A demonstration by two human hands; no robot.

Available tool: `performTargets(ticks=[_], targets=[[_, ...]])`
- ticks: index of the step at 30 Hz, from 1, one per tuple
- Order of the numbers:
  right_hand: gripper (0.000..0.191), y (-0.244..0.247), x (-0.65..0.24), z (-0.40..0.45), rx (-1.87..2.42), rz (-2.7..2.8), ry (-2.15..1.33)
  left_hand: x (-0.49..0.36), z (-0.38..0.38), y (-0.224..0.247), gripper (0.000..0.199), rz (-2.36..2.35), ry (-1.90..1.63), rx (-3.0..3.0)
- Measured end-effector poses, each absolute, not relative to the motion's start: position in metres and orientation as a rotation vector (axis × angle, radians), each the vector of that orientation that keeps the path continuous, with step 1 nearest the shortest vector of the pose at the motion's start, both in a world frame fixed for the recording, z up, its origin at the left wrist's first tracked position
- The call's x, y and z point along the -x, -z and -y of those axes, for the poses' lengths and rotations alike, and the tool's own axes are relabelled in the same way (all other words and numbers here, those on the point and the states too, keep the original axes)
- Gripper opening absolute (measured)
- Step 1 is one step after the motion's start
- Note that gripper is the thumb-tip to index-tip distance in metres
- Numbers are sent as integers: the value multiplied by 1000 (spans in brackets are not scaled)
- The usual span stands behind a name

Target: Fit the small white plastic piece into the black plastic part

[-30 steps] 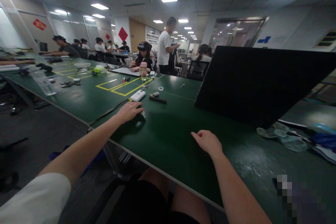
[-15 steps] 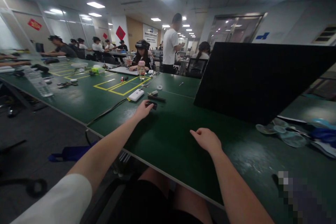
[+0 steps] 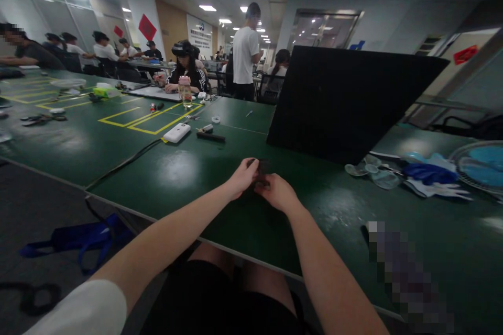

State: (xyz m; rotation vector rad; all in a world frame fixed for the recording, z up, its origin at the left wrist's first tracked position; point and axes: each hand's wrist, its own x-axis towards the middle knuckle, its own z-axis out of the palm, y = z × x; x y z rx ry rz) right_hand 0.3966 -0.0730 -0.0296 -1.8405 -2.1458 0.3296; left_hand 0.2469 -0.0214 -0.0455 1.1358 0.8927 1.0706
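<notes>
My left hand is closed on a small dark loop-shaped object, held just above the green table. It is blurred and partly covered by fingers, so its exact kind cannot be made out. My right hand meets it from the other side, fingers bent and gripping its lower edge. Beyond the hands lie a black bar-like piece and a white box-shaped device with a dark cable running off it.
A large black panel stands tilted at the right. Beside it lie clear plastic pieces and blue and white gloves. A pink-capped bottle stands farther back, near a seated person. Yellow tape marks the table.
My left hand has brought the dark loop-shaped object nearer and to the right. My right hand has moved left to meet it and now grips it too. The view has turned right.
</notes>
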Motion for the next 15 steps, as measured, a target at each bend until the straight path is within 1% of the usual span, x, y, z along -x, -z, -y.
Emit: performTargets(ticks=[4, 6, 8, 11, 15], targets=[[34, 27, -395, 73, 1913, 2130, -383, -218, 12, 38, 46, -1025, -1105, -1090], [34, 25, -393, 75, 1942, 2094, -413, -204, 4, 39, 47, -1158, -1179, -1253], [33, 23, -393, 77, 1939, 2065, -450, -193, -1, 41, 48, -1269, -1200, -1575], [35, 20, -394, 79, 1972, 2003, -549, -181, -3, 45, 50, -1378, -1060, -2018], [34, 18, -396, 79, 2035, 1944, -591, -175, -1, 47, 53, -1475, -876, -2160]])
